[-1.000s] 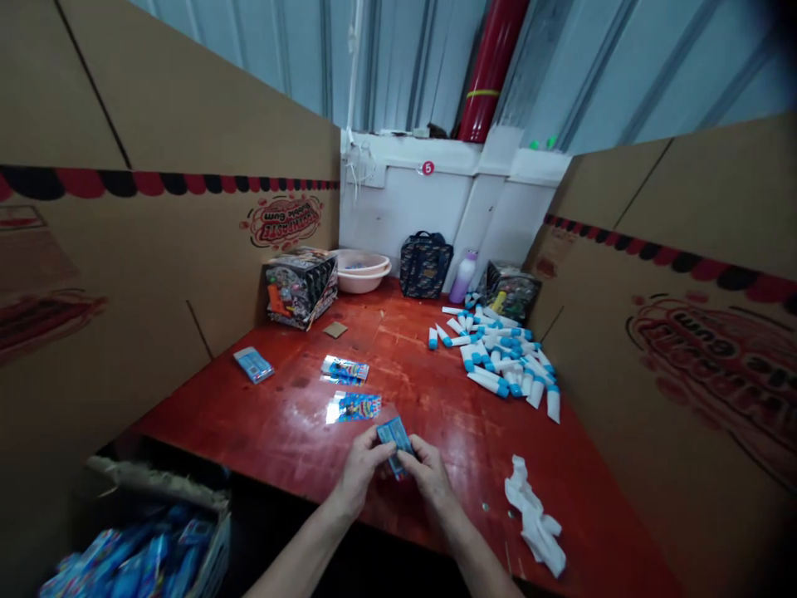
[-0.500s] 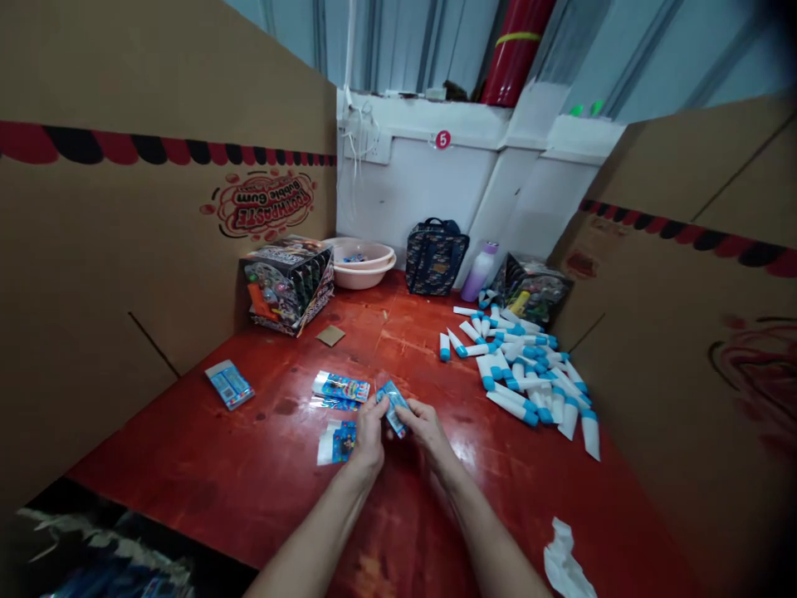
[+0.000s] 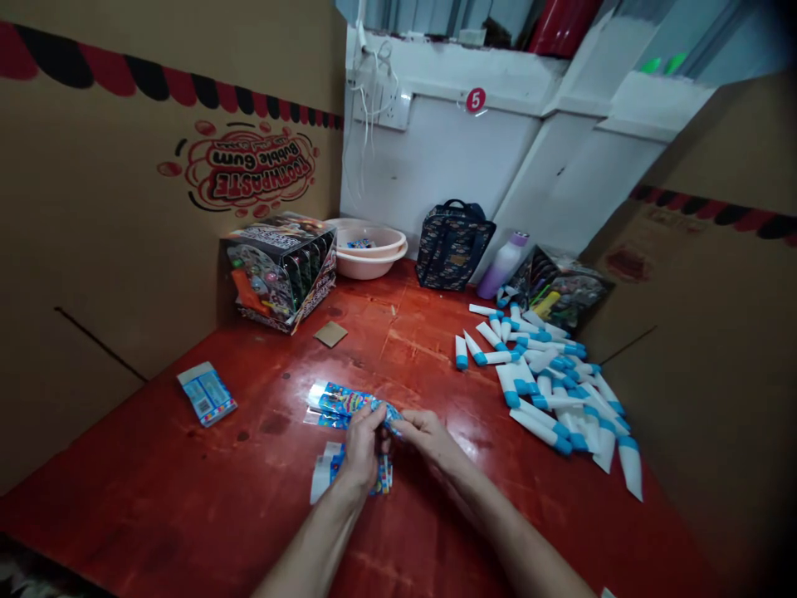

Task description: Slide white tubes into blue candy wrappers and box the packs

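Between my two hands is a small blue printed plastic wrapper [image 3: 388, 414], held just above the table. My left hand [image 3: 363, 448] is closed on its near left side, with the fingers curled under. Thumb and fingers of my right hand [image 3: 429, 438] pinch its right end. Just beyond my left hand lie flat blue wrappers [image 3: 333, 399] with clear, shiny ends. Another small pile of wrappers [image 3: 322, 472] sits partly hidden beneath my left hand and wrist. Farther left is a stack of blue printed wrappers [image 3: 207, 394] with a barcode-like panel.
White tubes with blue caps [image 3: 548, 374] lie heaped on the right. Display boxes [image 3: 280, 274], pink basins [image 3: 367, 264], a dark patterned bag [image 3: 453, 247] and a purple bottle [image 3: 501, 266] line the back. Cardboard walls [image 3: 124, 224] flank the red table [image 3: 261, 490].
The view has tilted down and moved closer. My left hand has curled further round the wrapper, hiding more of it, and the right hand has shifted to its end.
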`<state>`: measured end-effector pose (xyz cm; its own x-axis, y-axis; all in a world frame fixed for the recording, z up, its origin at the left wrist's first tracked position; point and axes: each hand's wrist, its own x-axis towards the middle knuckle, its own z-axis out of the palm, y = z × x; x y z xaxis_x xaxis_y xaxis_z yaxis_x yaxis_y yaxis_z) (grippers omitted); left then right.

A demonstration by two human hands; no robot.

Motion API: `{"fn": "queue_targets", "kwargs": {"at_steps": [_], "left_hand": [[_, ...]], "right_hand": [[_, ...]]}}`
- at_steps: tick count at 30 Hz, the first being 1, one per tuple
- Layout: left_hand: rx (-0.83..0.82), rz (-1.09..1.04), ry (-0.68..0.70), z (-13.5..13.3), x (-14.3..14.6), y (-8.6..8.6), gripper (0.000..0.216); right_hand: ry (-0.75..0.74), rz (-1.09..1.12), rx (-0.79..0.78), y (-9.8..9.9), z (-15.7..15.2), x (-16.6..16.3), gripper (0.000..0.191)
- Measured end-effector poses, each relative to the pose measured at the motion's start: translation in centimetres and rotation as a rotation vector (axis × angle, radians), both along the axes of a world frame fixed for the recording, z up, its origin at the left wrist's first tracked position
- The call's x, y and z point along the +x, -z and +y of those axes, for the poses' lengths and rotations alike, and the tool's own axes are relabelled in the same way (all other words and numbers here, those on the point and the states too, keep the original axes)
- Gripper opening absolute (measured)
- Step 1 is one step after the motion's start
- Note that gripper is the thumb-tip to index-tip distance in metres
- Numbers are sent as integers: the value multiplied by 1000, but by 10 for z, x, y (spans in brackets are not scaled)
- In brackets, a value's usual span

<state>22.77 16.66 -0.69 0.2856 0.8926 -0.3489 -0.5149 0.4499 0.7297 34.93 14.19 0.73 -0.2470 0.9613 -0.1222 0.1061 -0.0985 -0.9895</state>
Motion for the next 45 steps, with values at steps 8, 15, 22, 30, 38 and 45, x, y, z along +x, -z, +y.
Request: {"fn": "queue_targets", "kwargs": {"at_steps": [8, 15, 22, 30, 38, 45], "left_hand": [[-145, -149, -57, 9, -13, 0, 39], [-235, -315, -43, 16, -17, 1, 23], [-164, -336, -117, 9, -20, -12, 23], [-52, -237, -202, -42, -37, -30, 32], [161, -131, -197, -105, -65, -52, 26], [190, -73, -214, -134, -84, -54, 27]], "right_hand": [[359, -1183, 490, -11, 77, 113, 24], [54, -1648, 409, -6, 79, 155, 26], [102, -1479, 335, -10, 19, 88, 15], [309, -687, 512, -54, -98, 0, 37], [305, -1058, 674, -69, -167, -47, 42], [372, -1334, 834, -68, -196, -68, 41]]}}
